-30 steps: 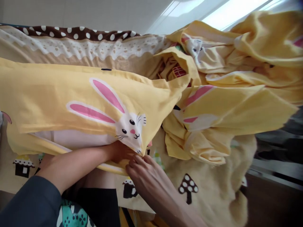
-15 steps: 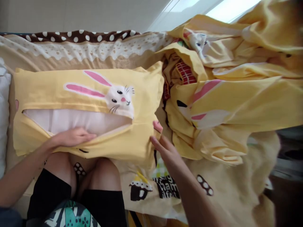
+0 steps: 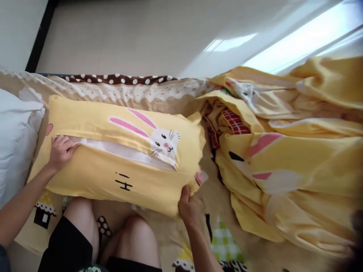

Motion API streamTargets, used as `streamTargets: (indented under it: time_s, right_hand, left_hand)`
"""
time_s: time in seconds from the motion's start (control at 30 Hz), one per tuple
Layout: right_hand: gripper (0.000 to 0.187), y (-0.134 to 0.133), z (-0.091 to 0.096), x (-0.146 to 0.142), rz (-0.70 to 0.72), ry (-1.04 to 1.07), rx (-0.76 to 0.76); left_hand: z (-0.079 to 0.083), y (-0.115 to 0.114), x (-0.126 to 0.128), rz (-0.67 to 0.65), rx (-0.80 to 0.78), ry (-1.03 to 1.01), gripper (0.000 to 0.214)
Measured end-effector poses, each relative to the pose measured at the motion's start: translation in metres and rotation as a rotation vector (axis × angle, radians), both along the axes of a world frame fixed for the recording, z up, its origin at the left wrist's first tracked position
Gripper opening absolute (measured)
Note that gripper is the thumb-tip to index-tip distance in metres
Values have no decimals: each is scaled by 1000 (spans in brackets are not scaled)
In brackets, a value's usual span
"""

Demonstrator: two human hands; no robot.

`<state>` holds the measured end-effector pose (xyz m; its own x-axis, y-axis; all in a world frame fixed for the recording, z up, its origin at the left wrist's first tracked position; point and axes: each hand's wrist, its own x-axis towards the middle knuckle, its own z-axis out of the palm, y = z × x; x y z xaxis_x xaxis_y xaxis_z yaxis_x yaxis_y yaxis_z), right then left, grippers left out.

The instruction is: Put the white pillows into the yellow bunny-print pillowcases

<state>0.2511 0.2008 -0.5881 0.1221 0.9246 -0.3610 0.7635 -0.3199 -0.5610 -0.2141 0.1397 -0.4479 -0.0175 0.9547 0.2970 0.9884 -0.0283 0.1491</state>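
Head view: yellow pillowcase [image 3: 127, 181] lies stretched between both hands, with the inner pillow [image 3: 121, 150] showing white through its slit. At the slit's end the left hand [image 3: 60, 151] pinches the fabric with curled fingers. At the opposite lower corner the right hand [image 3: 188, 206] grips tight. A bare white pillow [image 3: 17, 136] sits just outside the left hand, and a crumpled duvet cover [image 3: 297, 162] lies outside the right.

A bedroom at home: a bed [image 3: 176, 234] with a picture sheet, a bunny pillow [image 3: 93, 121], a white pillow [image 3: 14, 139] and a rumpled yellow cover [image 3: 297, 158].
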Motion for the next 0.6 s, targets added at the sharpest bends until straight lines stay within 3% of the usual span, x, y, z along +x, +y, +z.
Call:
streamTargets:
  time_s: [0.1, 0.17, 0.23, 0.3, 0.33, 0.4, 0.5, 0.6]
  right_hand:
    - [54, 18, 11, 18, -41, 259, -240]
    - [53, 35, 31, 25, -52, 341, -282]
    - [57, 50, 59, 20, -116, 311, -124]
    - [55, 59, 89, -2, -123, 230, 159]
    - [52, 60, 101, -19, -65, 182, 307]
    - [48, 57, 117, -59, 186, 81, 544]
    - [58, 50, 115, -113, 494, -117, 651]
    - [58, 51, 93, -136, 487, -218, 728]
  left_hand:
    - [-17, 2, -22, 4, -149, 53, 39]
    - [-22, -3, -33, 8, -147, 44, 32]
    - [-22, -10, -38, 3, -80, 45, 22]
    - [-20, -16, -38, -21, -23, 69, 17]
    - [-19, -18, -36, -28, 0, 84, 20]
    - [-18, -16, -29, -10, 38, 106, 30]
    - [-20, 0, -17, 54, 9, 111, 43]
    - [-27, 23, -10, 147, -108, 97, 35]
